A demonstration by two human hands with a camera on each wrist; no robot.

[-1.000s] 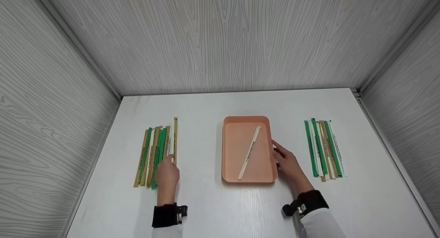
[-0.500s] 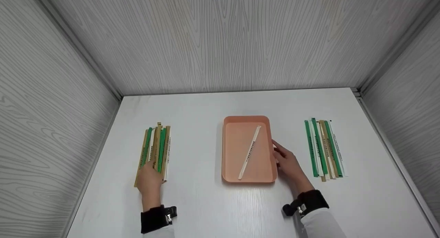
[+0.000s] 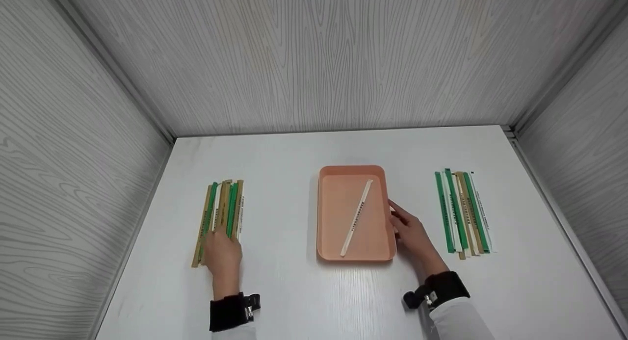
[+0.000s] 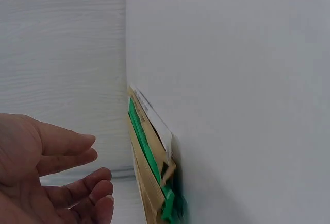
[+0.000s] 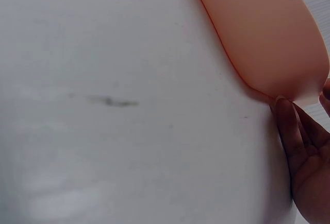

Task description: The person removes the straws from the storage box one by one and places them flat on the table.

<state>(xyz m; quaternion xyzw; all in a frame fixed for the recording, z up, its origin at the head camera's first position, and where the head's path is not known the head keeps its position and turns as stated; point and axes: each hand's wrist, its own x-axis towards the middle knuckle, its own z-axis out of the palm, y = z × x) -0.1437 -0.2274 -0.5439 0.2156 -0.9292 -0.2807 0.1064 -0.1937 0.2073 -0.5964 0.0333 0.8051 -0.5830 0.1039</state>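
Note:
A row of slim wrapped straws (image 3: 224,202) in tan, green and white paper lies at left. My left hand (image 3: 223,254) is over the near end of this row in the head view. In the left wrist view that hand's thumb and fingers are apart with nothing between them, beside the straws (image 4: 149,152). A pink rectangular tray (image 3: 338,207) stands mid-table, and one white printed straw (image 3: 356,217) lies slanted in it. On the tray's right side, my right hand (image 3: 412,237) grips the edge. In the right wrist view its fingertips meet the tray's wall (image 5: 268,38).
Another row of green, white and tan straws (image 3: 463,212) lies to the right of the tray. The white table (image 3: 284,300) is bounded by a grey wood-grain wall (image 3: 314,60) at the back and side panels at left and right.
My left hand has moved left from the row's right edge, then slightly right again. The tan and white straws standing apart there now lie with the row. Right hand and tray stay put.

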